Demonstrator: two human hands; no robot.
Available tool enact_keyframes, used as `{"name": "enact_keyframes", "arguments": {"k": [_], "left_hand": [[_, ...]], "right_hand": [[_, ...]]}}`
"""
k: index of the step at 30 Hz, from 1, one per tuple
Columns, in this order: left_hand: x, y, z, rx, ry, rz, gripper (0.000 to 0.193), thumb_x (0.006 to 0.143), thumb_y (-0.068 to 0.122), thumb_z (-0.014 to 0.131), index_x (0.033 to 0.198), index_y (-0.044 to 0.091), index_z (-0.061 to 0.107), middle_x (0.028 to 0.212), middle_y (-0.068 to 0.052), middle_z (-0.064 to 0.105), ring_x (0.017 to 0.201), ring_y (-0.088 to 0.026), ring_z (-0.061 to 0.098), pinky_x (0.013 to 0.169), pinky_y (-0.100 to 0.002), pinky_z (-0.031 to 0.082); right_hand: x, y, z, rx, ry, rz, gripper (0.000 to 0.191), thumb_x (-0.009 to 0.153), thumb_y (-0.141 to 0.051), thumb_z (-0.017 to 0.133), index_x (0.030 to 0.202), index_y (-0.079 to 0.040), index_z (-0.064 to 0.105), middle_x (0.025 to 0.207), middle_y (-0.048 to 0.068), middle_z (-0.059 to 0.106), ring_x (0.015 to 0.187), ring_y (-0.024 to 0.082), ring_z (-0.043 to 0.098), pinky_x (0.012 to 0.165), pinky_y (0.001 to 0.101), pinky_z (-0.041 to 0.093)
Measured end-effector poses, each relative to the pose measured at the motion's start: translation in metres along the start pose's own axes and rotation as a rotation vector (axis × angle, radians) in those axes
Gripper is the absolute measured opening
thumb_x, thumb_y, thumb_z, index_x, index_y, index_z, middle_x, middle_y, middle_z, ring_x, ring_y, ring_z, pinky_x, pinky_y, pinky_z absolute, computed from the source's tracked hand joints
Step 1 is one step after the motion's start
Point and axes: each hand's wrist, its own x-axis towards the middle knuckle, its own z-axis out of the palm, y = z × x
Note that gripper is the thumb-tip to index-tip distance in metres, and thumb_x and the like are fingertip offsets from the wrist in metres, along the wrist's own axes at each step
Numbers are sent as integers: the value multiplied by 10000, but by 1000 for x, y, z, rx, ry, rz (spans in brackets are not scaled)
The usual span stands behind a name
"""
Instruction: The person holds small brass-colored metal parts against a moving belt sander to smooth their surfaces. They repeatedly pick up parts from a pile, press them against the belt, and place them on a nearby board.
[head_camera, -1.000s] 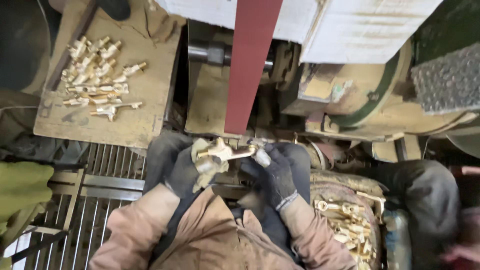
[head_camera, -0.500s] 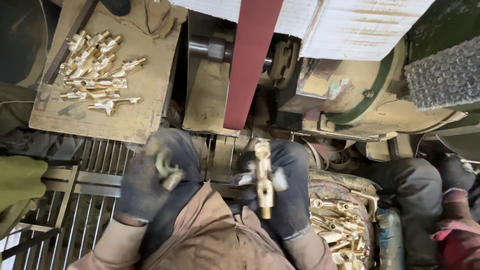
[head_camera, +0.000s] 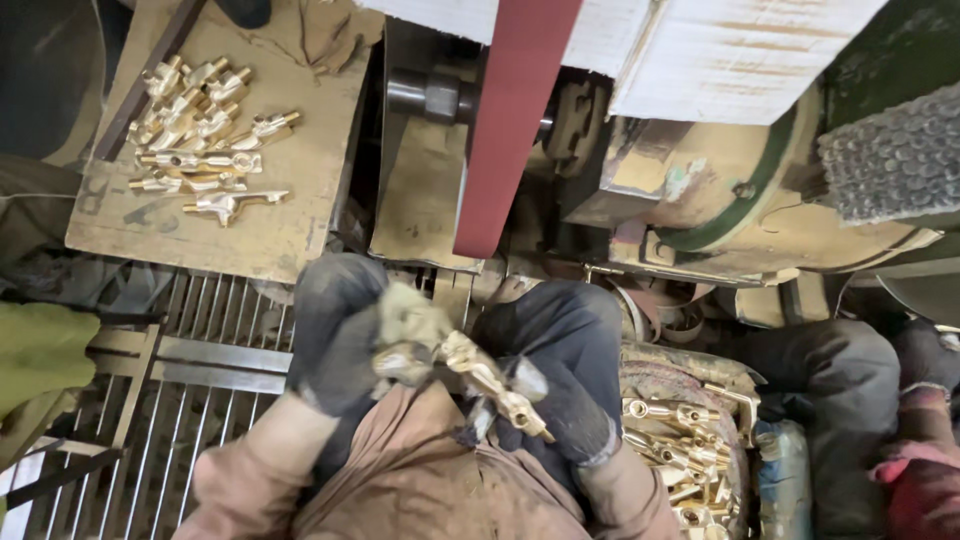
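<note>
The left hand (head_camera: 335, 335) and right hand (head_camera: 560, 375), both in dark worn gloves, are gripping one long brass tap-shaped casting (head_camera: 480, 375) between them, close over the lap; a red-brown sanding belt (head_camera: 510, 130) is hanging just beyond; more brass castings are lying heaped on the worn wooden tabletop (head_camera: 280, 230) to the left; others are filling a sack (head_camera: 680, 380) beside the right hand.

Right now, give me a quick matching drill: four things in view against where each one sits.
Things:
1. brass fitting
2. red sanding belt
3. row of brass parts
4. heap of brass parts

Places:
A. on the wooden board, upper left
B. between both gloved hands
C. in the bin, lower right
D. running down from top centre

Pairs: 1-B, 2-D, 3-A, 4-C
</note>
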Motion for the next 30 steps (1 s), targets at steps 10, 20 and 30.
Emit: {"name": "enact_keyframes", "arguments": {"k": [10, 20, 30], "left_hand": [[6, -12, -12, 119, 213, 96, 261, 935, 49, 706, 1176, -4, 620, 1094, -83, 674, 984, -149, 671, 849, -292, 575], [35, 7, -17, 356, 162, -45, 438, 862, 76, 754, 1266, 15, 593, 1123, -59, 695, 990, -138, 679, 851, -285, 582], [94, -1, -42, 437, 235, 49, 402, 829, 21, 745, 1205, -6, 604, 1037, -67, 695, 893, -137, 689, 763, -279, 584]], "right_hand": [[9, -49, 12, 106, 163, 25, 739, 766, 38, 745, 1448, -9, 465, 1285, 62, 703, 1156, 150, 672, 939, 298, 561], [61, -37, -25, -396, 270, -240, 544, 822, -11, 790, 1346, -36, 647, 1204, 60, 756, 1074, 123, 695, 961, 282, 547], [120, -4, -61, -436, 392, -165, 458, 821, -118, 823, 1238, -14, 664, 1084, 80, 762, 980, 152, 716, 885, 304, 572]]}}
